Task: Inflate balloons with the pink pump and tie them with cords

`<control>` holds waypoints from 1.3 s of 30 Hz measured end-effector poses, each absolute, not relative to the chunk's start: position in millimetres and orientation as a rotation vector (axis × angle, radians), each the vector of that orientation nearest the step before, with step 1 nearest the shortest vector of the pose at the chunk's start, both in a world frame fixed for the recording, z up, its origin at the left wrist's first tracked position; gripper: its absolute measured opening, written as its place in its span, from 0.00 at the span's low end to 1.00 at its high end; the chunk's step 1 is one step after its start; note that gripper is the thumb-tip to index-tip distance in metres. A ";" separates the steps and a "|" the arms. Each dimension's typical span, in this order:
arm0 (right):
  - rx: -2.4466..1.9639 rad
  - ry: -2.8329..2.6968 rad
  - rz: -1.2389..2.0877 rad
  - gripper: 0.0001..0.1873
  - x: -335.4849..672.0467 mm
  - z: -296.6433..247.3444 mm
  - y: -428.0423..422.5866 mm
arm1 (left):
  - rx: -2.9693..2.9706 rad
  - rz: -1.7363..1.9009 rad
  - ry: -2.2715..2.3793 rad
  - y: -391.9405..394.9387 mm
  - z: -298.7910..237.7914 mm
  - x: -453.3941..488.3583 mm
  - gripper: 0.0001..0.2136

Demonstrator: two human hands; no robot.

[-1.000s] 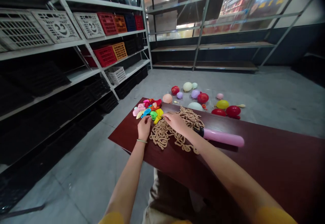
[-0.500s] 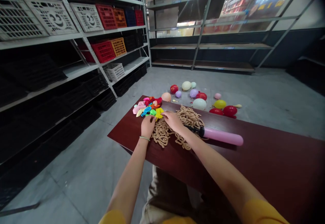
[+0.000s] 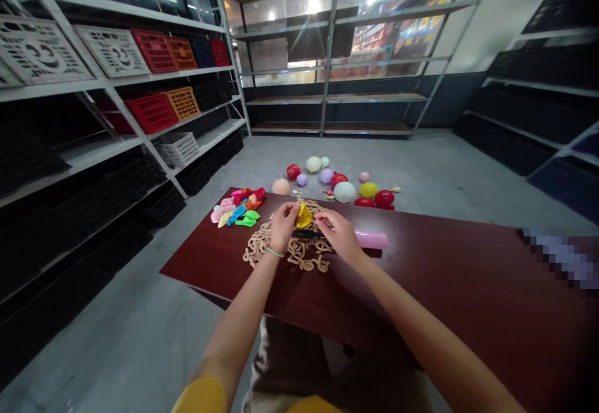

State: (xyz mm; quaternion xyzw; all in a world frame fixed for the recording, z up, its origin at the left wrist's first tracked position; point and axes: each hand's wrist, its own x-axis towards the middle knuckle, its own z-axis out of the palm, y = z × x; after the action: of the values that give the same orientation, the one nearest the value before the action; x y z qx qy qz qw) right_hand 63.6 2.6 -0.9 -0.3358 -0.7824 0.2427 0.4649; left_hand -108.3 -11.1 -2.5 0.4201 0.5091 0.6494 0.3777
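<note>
A limp yellow balloon (image 3: 304, 216) is stretched between my hands above the table. My left hand (image 3: 282, 229) pinches its left side between thumb and fingers. On its right edge, the fingertips of my right hand (image 3: 340, 233) are closed in a pinch. Beneath and around my hands lies a tangled pile of tan rope-like strands (image 3: 262, 244). A pink balloon pump (image 3: 373, 240) with a black end rests across that pile, partly hidden by my right hand. Left of my hands is a heap of uninflated balloons (image 3: 238, 206) in several colours.
The dark red table (image 3: 449, 263) extends to the right, where a blurred-out object (image 3: 561, 257) lies. Several inflated balloons (image 3: 345, 191) sit on the grey floor beyond the table. Shelves with plastic crates (image 3: 152, 112) stand on the left, and more racks (image 3: 322, 98) at the back.
The yellow balloon has been lifted off the heap and brought rightward over the tan pile, both hands moving with it. The view has turned to the right.
</note>
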 end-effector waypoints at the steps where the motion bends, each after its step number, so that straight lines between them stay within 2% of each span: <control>1: -0.854 -1.902 0.585 0.10 76.2 -0.4 0.9 | 1.035 1.661 1.252 -6.4 -3.1 -95.2 0.13; 8: -1.065 -1.707 0.569 0.12 140.8 -17.5 -2.2 | 0.790 1.644 0.824 8.5 -7.9 -27.5 0.14; 13: -1.104 -1.618 0.597 0.12 146.6 -27.8 -8.2 | 0.778 1.564 0.732 -3.7 -15.2 -16.7 0.14; 22: -0.948 -1.773 0.526 0.05 137.0 -19.5 -21.7 | 0.833 1.433 0.813 -24.2 -18.5 -4.5 0.14; 32: -0.940 -1.827 0.348 0.04 137.2 -22.4 -20.5 | 0.794 1.413 0.842 -29.0 -19.7 1.4 0.14; 39: -1.018 -1.774 0.369 0.05 142.0 -16.1 -23.5 | 0.811 1.283 0.857 -30.3 -20.6 1.3 0.23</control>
State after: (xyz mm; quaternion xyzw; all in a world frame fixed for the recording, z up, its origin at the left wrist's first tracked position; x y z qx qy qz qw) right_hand 142.0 -23.5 -16.1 -0.4223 -0.7356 0.1531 0.5070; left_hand 1.3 -30.3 -20.6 0.3562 0.3761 0.5633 0.6437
